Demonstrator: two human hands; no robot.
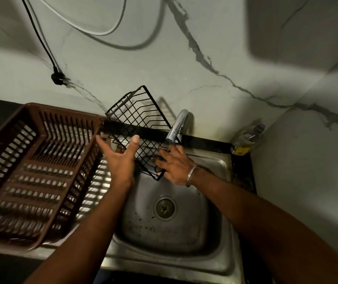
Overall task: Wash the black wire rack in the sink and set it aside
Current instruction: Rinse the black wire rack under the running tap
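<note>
Two bare forearms reach up from the bottom edge over the square stainless-steel sink [215, 165]. Its basin holds a round metal drain strainer [165, 208] and scattered dark specks on the floor around it.

The left hand [119, 158] is held open at the sink's left rim, palm turned toward the right, with the fingers [101, 141] straight and spread and the thumb pointing up. The thumb overlaps the black wire rack [137, 117], but whether it touches the rack cannot be told.

The rack is a flat grid with a raised rim. It stands tilted on one corner at the back of the basin, its top corner leaning toward the wall and its lower corner hanging over the basin.

The right hand [176, 167] lies against the rack's lower part with its fingers [161, 153] straight and fanned across the mesh. Its thumb is hidden. A thin metal bangle [192, 175] circles that wrist.

One fingertip sits just under the spout of the curved chrome tap [178, 126]. Whether water runs cannot be told.

To the left, on the steel draining board, sits a brown slatted plastic dish basket [30, 171], showing only its own ribs and slots.

A clear plastic bottle with a yellow label [248, 138] stands in the right back corner. A black cable with a plug [56, 77] hangs on the veined pale wall.
</note>
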